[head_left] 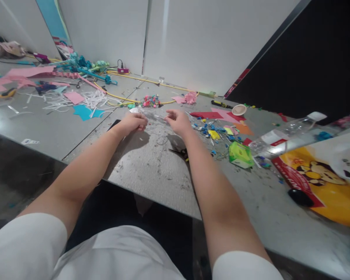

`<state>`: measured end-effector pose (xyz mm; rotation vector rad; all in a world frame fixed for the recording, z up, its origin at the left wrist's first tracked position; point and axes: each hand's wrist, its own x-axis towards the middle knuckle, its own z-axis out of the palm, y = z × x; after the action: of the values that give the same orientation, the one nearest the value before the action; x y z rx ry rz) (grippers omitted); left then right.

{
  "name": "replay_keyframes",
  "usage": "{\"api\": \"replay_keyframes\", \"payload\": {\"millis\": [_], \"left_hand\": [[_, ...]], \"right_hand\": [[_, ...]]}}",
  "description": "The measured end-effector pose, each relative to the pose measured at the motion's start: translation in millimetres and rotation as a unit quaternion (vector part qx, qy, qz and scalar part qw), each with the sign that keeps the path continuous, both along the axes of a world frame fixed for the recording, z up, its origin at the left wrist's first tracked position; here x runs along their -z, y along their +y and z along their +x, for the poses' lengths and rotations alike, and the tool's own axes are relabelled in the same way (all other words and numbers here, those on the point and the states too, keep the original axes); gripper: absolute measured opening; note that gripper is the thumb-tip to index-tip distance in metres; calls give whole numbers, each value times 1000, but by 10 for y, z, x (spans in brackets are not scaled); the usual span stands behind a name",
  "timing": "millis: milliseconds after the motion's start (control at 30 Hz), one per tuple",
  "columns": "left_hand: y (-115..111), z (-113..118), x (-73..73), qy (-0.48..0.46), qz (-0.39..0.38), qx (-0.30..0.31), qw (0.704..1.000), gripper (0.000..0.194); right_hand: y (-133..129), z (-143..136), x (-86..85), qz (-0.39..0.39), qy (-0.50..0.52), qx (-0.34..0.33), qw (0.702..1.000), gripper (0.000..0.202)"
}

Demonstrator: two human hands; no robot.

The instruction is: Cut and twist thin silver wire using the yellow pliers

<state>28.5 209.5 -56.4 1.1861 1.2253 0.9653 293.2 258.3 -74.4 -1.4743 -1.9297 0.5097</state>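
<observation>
My left hand [135, 121] is held over the table, fingers curled inward, with whatever is in them hidden. Facing it, my right hand [179, 122] has its thumb and forefinger bent close together; anything pinched there is too small to name. A bundle of thin, clear, shiny strands [154, 116] lies between the two hands and reaches the right fingertips. Below them, a thin wire loop [161, 140] rests on the table. Dark-handled pliers or scissors [179, 152] lie partly hidden by my right forearm. A dark flat object [114, 124] shows beside my left wrist.
Small coloured pieces [211, 130], a green box [240, 154], a clear bottle [286, 134] and a yellow bag [323, 182] are at right. Paper strips [93, 100] and blue paper flowers [81, 61] lie left. A yellow cable [142, 79] runs along the white wall panel [204, 42].
</observation>
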Motion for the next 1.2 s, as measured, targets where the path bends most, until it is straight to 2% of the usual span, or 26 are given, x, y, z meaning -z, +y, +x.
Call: {"api": "replay_keyframes", "payload": {"millis": [67,133,300,400,567,733,933,1100,1200], "left_hand": [[-19,-19,27,65,-26,89,994,22],[-28,-40,54,101,-36,146,984,21],[-14,-80,91,140,-52,203,968,21],[-3,-84,94,152,-56,212,964,24],[0,-77,93,138,-59,190,970,27],[-30,-67,88,134,-59,203,968,29],[-58,-74,44,121,-33,287,950,20],[-147,-24,-21,199,-59,343,916,13],[-242,69,-16,230,-37,362,903,13]], "right_hand": [[57,77,-62,13,81,9,997,42],[72,146,-148,20,108,14,994,37],[-11,316,-381,38,44,13,998,30],[-52,387,-431,58,-27,38,997,35],[-72,361,-261,80,-155,76,982,45],[-71,256,-35,10,-251,106,962,46],[11,227,-39,-47,-223,83,970,39],[59,208,0,-68,-190,118,972,26],[28,151,64,-51,-178,117,976,17]]}}
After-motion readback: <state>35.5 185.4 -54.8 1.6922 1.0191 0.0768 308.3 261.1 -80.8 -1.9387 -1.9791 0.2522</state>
